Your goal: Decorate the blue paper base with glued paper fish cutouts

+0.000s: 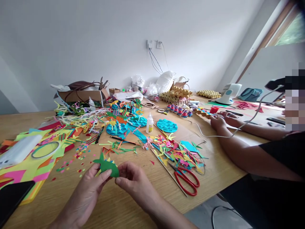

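Note:
A green paper cutout, shaped like a fish with a forked tail, is held just above the table's front. My left hand pinches it between thumb and fingers, with a bit of yellow paper showing behind it. At its rounded right end, the thumb and curled fingers of my right hand close on the edge. Beyond my hands lie strips of green and orange paper. To the right are red-handled scissors beside a thin wooden stick.
A glue bottle stands mid-table near a blue egg-carton disc. Paper scraps are heaped right of centre. Coloured sheets and a black phone lie left. At right, a co-worker's hands work on a painted egg carton.

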Tool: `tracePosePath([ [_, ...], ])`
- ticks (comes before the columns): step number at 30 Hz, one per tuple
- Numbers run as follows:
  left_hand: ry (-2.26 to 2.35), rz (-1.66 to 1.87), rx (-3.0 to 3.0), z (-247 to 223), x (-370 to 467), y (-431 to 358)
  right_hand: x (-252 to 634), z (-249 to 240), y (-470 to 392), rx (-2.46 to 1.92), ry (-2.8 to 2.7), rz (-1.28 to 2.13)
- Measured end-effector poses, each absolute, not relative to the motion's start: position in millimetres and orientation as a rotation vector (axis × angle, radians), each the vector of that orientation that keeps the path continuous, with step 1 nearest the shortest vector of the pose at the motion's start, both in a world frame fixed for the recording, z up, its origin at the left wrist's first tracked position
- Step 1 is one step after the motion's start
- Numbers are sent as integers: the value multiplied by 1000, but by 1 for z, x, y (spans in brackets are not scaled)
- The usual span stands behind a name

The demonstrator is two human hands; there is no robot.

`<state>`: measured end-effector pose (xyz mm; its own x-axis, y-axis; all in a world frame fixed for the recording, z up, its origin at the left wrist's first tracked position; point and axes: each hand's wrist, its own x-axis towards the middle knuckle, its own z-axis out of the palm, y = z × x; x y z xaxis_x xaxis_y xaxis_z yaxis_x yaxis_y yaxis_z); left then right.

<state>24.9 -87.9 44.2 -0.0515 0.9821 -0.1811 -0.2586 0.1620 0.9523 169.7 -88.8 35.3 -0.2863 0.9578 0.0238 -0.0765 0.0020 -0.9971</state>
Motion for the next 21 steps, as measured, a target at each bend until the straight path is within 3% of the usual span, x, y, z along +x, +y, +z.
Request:
tracePosePath([
  [4,1193,1284,815,44,11,-80,225,48,-104,-1465,-1961,632],
  [8,1247,1239,795,48,-3,-77,295,58,-118,-2105,-2064,283],
  [13,1272,1172,885,54,-3,-73,339,49,-122,-2429,-2129,198],
  [21,1258,1279,1411,66,-21,-66,346,39,-123,-2320,-2225,165],
])
